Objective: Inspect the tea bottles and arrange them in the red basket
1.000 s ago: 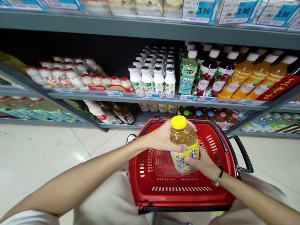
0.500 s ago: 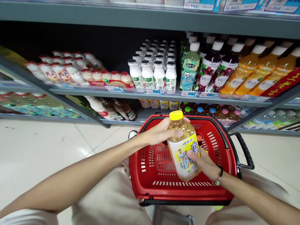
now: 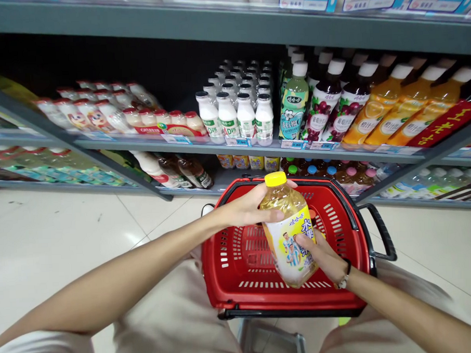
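Between my hands is a large clear drink bottle (image 3: 288,236) with a yellow cap and a yellow-and-white label, tilted with its cap end away from me and its label facing up. My left hand (image 3: 252,207) wraps round the bottle's upper part, thumb across the front and other fingers mostly hidden behind. Lower down, my right hand (image 3: 327,256) grips the bottle's right side with the thumb on the label; a dark band and bracelet circle that wrist. Beneath the bottle is a red shopping basket (image 3: 240,296). Something with an orange-red top shows partly behind the bottle inside it.
A grey shelf (image 3: 140,144) ahead bears small white milk-drink bottles (image 3: 227,114), purple grape-juice bottles (image 3: 322,102) and orange-juice bottles (image 3: 388,105). An upper shelf edge (image 3: 174,31) juts out above. The basket's black handle (image 3: 382,232) sticks out right. Tiled floor (image 3: 85,219) lies left.
The bottle has shifted very slightly, its base a little lower in view, with both hands still on it. The shelf view has slid slightly left.
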